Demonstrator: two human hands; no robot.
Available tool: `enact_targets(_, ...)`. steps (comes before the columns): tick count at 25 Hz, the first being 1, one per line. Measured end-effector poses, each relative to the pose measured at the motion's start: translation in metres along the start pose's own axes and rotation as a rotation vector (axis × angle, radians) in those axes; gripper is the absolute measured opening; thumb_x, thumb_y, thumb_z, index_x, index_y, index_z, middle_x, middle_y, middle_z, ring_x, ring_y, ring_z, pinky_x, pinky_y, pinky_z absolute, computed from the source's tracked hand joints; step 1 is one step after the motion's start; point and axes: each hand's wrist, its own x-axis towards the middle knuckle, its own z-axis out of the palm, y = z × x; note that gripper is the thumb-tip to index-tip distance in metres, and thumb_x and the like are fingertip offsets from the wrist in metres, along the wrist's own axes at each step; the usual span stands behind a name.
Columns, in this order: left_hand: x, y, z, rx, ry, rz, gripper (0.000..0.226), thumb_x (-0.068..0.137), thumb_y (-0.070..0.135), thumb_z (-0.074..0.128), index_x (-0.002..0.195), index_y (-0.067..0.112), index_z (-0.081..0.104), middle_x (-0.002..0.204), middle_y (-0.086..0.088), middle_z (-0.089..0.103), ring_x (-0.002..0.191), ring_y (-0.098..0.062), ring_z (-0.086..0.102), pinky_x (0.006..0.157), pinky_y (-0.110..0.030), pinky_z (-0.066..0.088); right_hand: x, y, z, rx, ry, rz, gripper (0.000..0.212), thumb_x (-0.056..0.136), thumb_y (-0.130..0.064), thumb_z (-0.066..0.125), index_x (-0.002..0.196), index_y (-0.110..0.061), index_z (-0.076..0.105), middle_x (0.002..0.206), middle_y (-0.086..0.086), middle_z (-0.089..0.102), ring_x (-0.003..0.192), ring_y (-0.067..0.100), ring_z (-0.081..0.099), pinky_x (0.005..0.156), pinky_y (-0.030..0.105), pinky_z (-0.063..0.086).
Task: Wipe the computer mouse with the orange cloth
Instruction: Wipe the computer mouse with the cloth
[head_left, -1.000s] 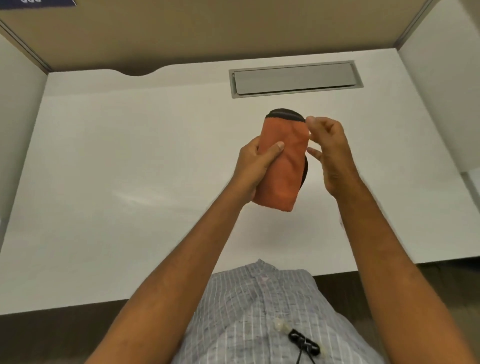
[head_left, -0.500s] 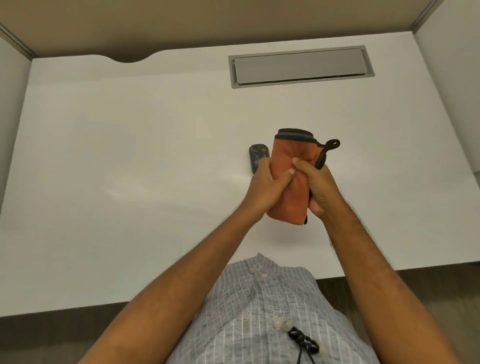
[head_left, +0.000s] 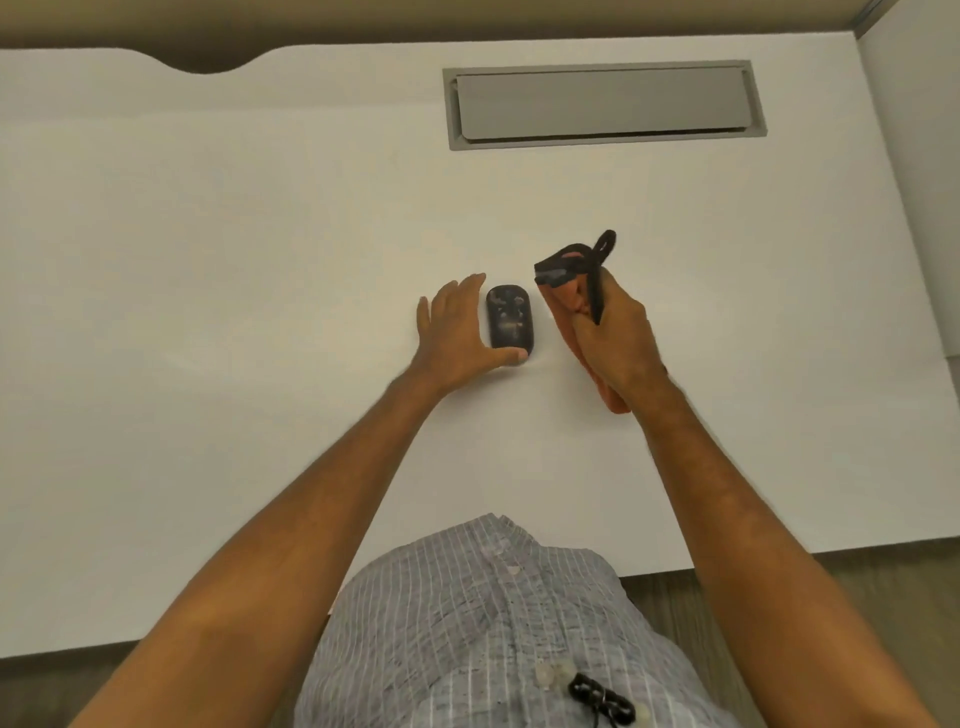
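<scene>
A small black computer mouse (head_left: 509, 322) lies on the white desk (head_left: 260, 312), near its middle. My left hand (head_left: 460, 338) rests flat beside it on the left, fingers spread, thumb touching the mouse's near end. Just right of the mouse, my right hand (head_left: 615, 338) is closed on the bunched orange cloth (head_left: 566, 299), which has a black trim and a black loop sticking up past my fingers. A tail of the cloth hangs out below my wrist. The cloth is a short gap away from the mouse.
A grey rectangular cable hatch (head_left: 602, 104) is set into the desk at the back right. White partition walls stand at the right, and the desk's back edge has a curved cut-out at the left. The near desk edge runs just in front of my body.
Both hands held the cloth up in the air before. My left hand has let go and come down beside the mouse; my right hand has lowered the cloth to the right of the mouse.
</scene>
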Motion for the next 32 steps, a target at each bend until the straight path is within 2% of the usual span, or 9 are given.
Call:
enact_targets(3,0.006,-0.006,0.009,0.029,-0.064,0.007,0.135,0.058,0.086,0.073,0.163,0.024,0.016,0.173,-0.001,0.017,0.161,-0.027,0.003,0.124,-0.061,-0.005,0.014,-0.003,0.008,-0.207,-0.011,-0.094,0.033,0.104,-0.048,0.054,0.134,-0.036,0.052,0.11,-0.005,0.069,0.097,0.021,0.067,0.076,0.035,0.05)
enact_targets(7,0.007,-0.013,0.017,0.047,-0.058,0.047,0.137,0.057,0.089,0.07,0.164,0.024,0.014,0.175,0.002,0.011,0.161,-0.024,-0.004,0.124,-0.06,-0.012,0.022,-0.005,0.02,-0.36,-0.016,-0.161,0.05,0.102,-0.017,0.055,0.149,-0.031,0.044,0.119,0.006,0.066,0.105,0.028,0.064,0.074,0.037,0.047)
enact_targets(12,0.003,-0.018,0.023,0.013,0.001,0.09,0.122,0.065,0.084,0.07,0.163,0.03,0.02,0.175,0.004,0.012,0.162,-0.021,-0.004,0.124,-0.056,-0.014,0.016,-0.003,0.031,-0.413,-0.077,-0.257,0.058,0.102,-0.018,0.053,0.157,-0.024,0.037,0.139,0.008,0.061,0.12,0.033,0.058,0.094,0.051,0.054)
enact_targets(14,0.004,-0.019,0.024,-0.008,0.004,0.093,0.121,0.065,0.085,0.068,0.163,0.031,0.02,0.174,0.005,0.012,0.161,-0.019,-0.005,0.124,-0.055,-0.014,0.018,0.0,0.033,-0.359,-0.148,-0.281,0.061,0.101,-0.02,0.057,0.158,-0.021,0.037,0.152,0.007,0.054,0.134,0.034,0.053,0.106,0.053,0.05)
enact_targets(17,0.004,-0.021,0.024,0.018,-0.002,0.104,0.12,0.067,0.085,0.067,0.164,0.031,0.019,0.175,0.006,0.01,0.161,-0.019,-0.006,0.126,-0.057,-0.013,0.017,0.006,0.034,-0.307,-0.269,-0.253,0.076,0.094,0.001,0.062,0.162,-0.016,0.031,0.166,0.01,0.037,0.152,0.033,0.037,0.124,0.052,0.035)
enact_targets(22,0.003,-0.019,0.025,-0.026,0.007,0.081,0.118,0.067,0.088,0.066,0.162,0.032,0.023,0.174,0.007,0.013,0.161,-0.018,-0.004,0.125,-0.055,-0.013,-0.005,0.018,0.038,-0.27,-0.219,-0.377,0.085,0.084,0.018,0.06,0.16,-0.008,0.034,0.167,0.014,0.034,0.155,0.034,0.033,0.126,0.049,0.033)
enact_targets(25,0.006,-0.021,0.026,0.022,-0.007,0.09,0.113,0.076,0.073,0.073,0.163,0.026,0.019,0.175,0.004,0.01,0.162,-0.02,-0.004,0.124,-0.054,-0.014,-0.026,0.034,0.047,-0.338,-0.185,-0.451,0.083,0.087,0.011,0.062,0.161,-0.009,0.031,0.17,0.015,0.027,0.158,0.035,0.025,0.125,0.054,0.03)
enact_targets(29,0.008,-0.023,0.026,0.031,-0.012,0.091,0.109,0.079,0.069,0.073,0.164,0.024,0.019,0.175,0.002,0.01,0.162,-0.022,-0.005,0.124,-0.053,-0.015,-0.046,0.046,0.062,-0.338,-0.148,-0.439,0.077,0.095,-0.019,0.056,0.164,-0.018,0.023,0.174,0.013,0.014,0.161,0.034,0.009,0.13,0.056,0.018)
enact_targets(32,0.008,-0.023,0.027,0.016,-0.016,0.091,0.111,0.079,0.068,0.072,0.164,0.023,0.017,0.175,0.001,0.01,0.162,-0.022,-0.005,0.124,-0.054,-0.014,-0.042,0.043,0.067,-0.349,-0.101,-0.4,0.069,0.099,-0.03,0.047,0.164,-0.027,0.026,0.172,0.017,0.017,0.159,0.039,0.015,0.128,0.055,0.02)
